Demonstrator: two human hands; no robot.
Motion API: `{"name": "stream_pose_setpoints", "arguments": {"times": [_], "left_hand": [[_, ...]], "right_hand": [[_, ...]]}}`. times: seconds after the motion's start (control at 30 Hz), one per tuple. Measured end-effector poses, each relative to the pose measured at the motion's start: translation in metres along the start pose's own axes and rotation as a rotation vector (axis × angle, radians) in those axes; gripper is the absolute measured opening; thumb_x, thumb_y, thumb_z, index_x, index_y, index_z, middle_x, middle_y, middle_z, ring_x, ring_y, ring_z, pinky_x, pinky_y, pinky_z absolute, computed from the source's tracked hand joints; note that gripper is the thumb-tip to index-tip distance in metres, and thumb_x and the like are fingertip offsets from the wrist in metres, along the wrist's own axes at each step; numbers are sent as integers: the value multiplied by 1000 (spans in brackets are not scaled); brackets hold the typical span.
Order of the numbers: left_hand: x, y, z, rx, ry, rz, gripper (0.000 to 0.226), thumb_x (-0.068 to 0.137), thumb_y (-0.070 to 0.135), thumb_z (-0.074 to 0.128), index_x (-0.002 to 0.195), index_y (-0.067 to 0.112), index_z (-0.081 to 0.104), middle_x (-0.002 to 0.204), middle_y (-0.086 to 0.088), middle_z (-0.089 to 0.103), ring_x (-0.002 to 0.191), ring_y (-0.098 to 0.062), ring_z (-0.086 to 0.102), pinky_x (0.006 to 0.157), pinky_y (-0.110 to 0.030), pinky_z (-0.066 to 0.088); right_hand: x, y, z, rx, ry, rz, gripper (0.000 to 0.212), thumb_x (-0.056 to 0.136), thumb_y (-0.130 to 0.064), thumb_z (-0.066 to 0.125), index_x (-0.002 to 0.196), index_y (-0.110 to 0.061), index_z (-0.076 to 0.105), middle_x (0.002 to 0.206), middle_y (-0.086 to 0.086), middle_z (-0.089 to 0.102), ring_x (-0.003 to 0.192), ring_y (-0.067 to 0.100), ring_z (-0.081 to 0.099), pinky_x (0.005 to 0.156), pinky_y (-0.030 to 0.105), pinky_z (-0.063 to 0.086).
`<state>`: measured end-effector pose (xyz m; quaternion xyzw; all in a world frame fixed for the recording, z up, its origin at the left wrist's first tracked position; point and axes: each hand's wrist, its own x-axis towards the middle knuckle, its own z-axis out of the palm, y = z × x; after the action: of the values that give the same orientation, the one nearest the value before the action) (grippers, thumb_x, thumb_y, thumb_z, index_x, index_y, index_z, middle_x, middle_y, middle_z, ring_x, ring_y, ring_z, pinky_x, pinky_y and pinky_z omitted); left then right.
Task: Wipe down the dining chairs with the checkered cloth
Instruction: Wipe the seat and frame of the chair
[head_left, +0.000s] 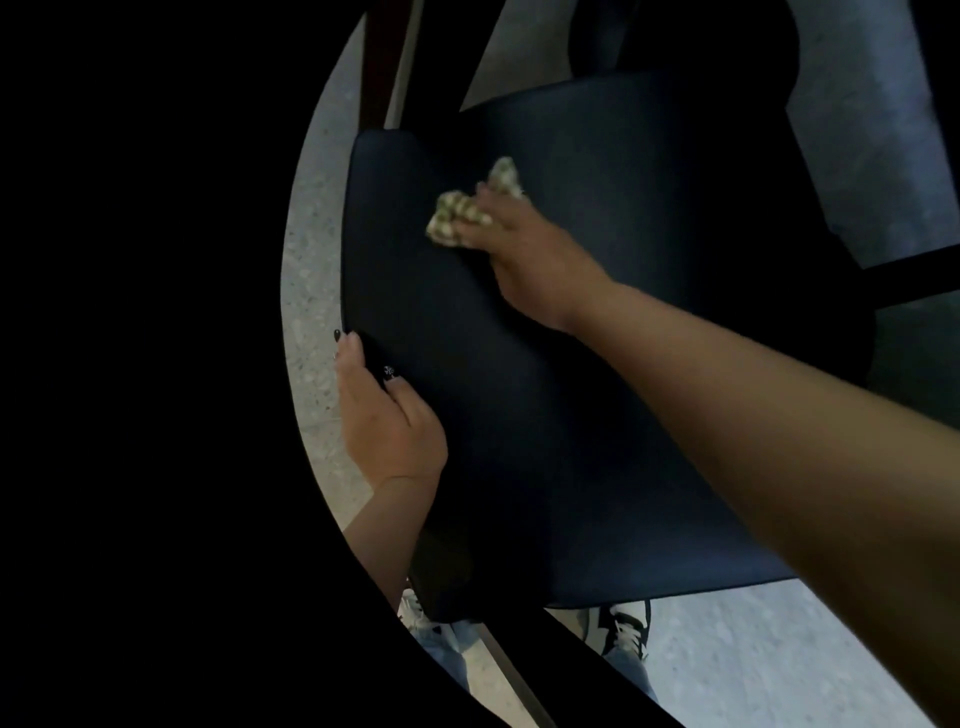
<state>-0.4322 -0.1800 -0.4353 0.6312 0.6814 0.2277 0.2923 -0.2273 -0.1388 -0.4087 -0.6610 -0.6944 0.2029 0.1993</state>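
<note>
Bottom of the frame: two shoes (626, 626) and jean cuffs on a pale speckled floor (753, 660), partly hidden by the near edge of a dark chair (545, 415) that fills the centre. Lower left: the left hand (387, 415) grasps the chair's left edge, thumb lying on the upper surface and fingers curled round the rim; its grip is closed on the chair. From the right edge of the frame the right forearm reaches across the dark padded surface toward the upper centre. There the right hand (524, 244) presses a crumpled checkered cloth (467, 208) against the chair, its fingers bent over the cloth and pinching it, folds of fabric showing to either side of the fingertips. Top of the frame: a reddish-brown wooden post (382, 57) at upper left and further dark furniture beyond, too dim to identify. The left of the frame is black.
</note>
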Motion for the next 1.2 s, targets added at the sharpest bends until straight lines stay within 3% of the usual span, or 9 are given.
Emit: {"name": "stream_pose_setpoints", "arguments": {"times": [0.07,0.17,0.33,0.47,0.57,0.77,1.03,1.1,1.2], "left_hand": [[-1,1,-1,13,-10,23,52,99,12,36,151,7,31,159,-7,30,147,-18,27,118,-26,20],[-1,1,-2,28,-33,40,52,99,8,37,150,3,31,159,-11,29,148,-22,25,121,-31,19],[-1,1,-2,52,-54,50,53,99,8,37,151,1,30,160,-14,27,149,-24,23,122,-34,17],[0,1,-1,74,-47,44,52,100,9,36,152,4,29,160,-11,27,149,-21,23,121,-29,15],[0,1,0,76,-29,37,52,101,12,36,152,6,29,160,-8,27,149,-18,23,119,-24,14],[-1,0,0,75,-27,34,53,100,12,36,152,6,30,160,-8,28,149,-19,23,119,-26,16],[-1,6,-4,182,-84,114,57,99,18,39,153,4,25,161,-15,22,150,-28,18,122,-46,17],[-4,7,-4,290,-146,276,59,98,21,40,154,10,27,163,-13,19,151,-29,12,122,-49,11],[-4,7,-5,349,-189,396,58,96,25,38,152,15,34,162,-11,23,151,-31,11,120,-55,13]], "right_hand": [[-13,-4,8,34,80,161,40,94,4,47,133,-2,53,146,24,37,139,39,30,112,54,28],[-56,-37,27,64,91,40,46,84,13,56,129,0,56,138,29,46,130,46,41,102,63,37],[-131,-60,31,66,-170,-189,45,84,9,58,128,2,56,135,30,48,129,46,42,98,65,38],[-83,-26,0,-65,-306,-246,39,95,-6,42,131,-7,57,141,24,46,132,43,41,106,58,36],[-32,5,-18,-143,-182,-182,39,96,-3,45,133,-11,55,146,19,41,139,40,30,116,54,20],[-59,-19,11,-14,65,7,36,90,8,52,125,2,59,134,28,49,129,44,44,107,58,33],[-155,-65,19,118,-142,-241,29,88,7,55,116,8,64,126,28,56,123,42,51,106,54,37],[-133,-44,-2,107,-17,-193,32,94,1,41,118,5,63,127,27,55,124,38,49,113,49,28],[-94,9,-38,-54,311,175,45,85,10,40,124,0,60,132,21,50,128,32,42,108,58,31]]}}
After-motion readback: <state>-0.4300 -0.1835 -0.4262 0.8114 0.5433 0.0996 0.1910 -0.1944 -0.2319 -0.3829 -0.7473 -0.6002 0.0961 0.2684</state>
